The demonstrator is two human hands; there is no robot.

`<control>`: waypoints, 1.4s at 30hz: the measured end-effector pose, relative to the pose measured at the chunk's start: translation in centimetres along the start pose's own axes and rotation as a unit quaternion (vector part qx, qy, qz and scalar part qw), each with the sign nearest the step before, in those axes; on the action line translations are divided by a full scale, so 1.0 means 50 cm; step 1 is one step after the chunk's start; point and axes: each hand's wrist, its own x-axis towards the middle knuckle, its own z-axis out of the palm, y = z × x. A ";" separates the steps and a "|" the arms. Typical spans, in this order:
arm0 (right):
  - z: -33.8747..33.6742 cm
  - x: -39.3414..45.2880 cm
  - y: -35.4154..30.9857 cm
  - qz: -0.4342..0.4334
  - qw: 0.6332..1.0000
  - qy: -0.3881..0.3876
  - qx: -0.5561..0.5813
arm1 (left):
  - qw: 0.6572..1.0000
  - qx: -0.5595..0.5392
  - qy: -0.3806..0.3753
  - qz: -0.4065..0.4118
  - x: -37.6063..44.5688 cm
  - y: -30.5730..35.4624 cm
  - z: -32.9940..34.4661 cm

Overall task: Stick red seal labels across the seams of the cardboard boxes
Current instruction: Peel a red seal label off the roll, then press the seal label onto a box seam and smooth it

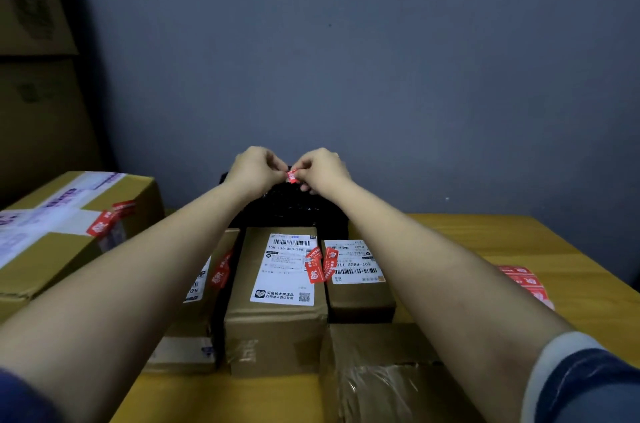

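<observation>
Left hand and right hand raised together over the desk's far edge, fingers of both pinched on one red label held between them, above a black item. Below, mid-desk: centre box and right box side by side, red seals across their gap. Large box at left edge, sealed. Label sheet near right edge

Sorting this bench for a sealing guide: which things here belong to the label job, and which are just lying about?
Job:
red seal label, pinched by left hand and right hand
label sheet
cardboard boxes

Lying about:
black bag
stacked cartons by the wall
</observation>
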 end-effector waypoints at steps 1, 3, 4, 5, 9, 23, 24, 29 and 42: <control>0.004 0.003 0.001 -0.006 1.000 -0.005 0.022 | 1.000 0.015 0.017 0.000 0.000 -0.003 0.000; 0.006 0.004 0.003 -0.009 0.999 -0.008 0.042 | 0.999 0.023 0.033 -0.012 0.003 -0.008 0.001; 0.006 0.003 0.004 -0.007 0.999 -0.005 0.048 | 0.999 0.029 0.035 -0.014 0.004 -0.011 0.003; 0.007 0.004 0.006 -0.005 0.999 -0.001 0.034 | 0.998 0.045 0.034 -0.013 0.005 -0.013 0.005; 0.016 -0.009 0.009 -0.022 0.997 -0.027 -0.062 | 0.991 0.128 -0.007 0.031 0.003 -0.017 0.016; -0.094 -0.064 0.020 -0.089 0.982 0.038 -0.162 | 0.990 0.101 0.057 0.078 -0.020 0.066 0.005; -0.115 -0.077 0.034 -0.082 0.984 0.046 -0.151 | 0.990 0.093 0.057 0.084 -0.027 0.084 0.011; -0.224 -0.154 0.142 -0.007 0.991 0.106 -0.081 | 0.988 0.090 -0.026 0.123 -0.080 0.187 0.066; -0.334 -0.359 0.447 0.157 0.968 0.191 -0.041 | 0.961 0.013 -0.256 0.107 -0.283 0.447 0.316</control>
